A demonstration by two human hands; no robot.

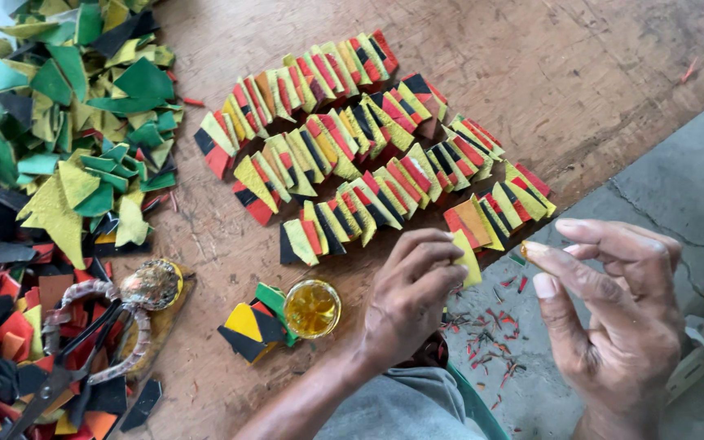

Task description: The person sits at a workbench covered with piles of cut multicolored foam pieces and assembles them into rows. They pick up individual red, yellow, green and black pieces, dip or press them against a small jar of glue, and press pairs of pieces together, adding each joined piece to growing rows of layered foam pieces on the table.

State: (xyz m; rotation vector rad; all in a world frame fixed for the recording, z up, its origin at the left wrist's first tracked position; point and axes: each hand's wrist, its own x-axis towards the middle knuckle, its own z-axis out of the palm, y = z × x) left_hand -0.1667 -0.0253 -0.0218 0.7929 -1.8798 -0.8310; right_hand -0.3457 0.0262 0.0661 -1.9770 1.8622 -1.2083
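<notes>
scissors (46,383) half-buried, right hand (613,318) item unclear

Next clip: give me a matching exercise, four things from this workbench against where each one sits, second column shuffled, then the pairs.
Things
1. scissors
2. small dish of yellow liquid
3. heap of green and yellow scraps
4. yellow strip

Places
A. far left corner of the bench
B. at the fingertips of the left hand
C. near left, lying on red and black scraps
D. near the bench edge, beside a small stack of cut pieces

Pairs: 1-C, 2-D, 3-A, 4-B
</notes>
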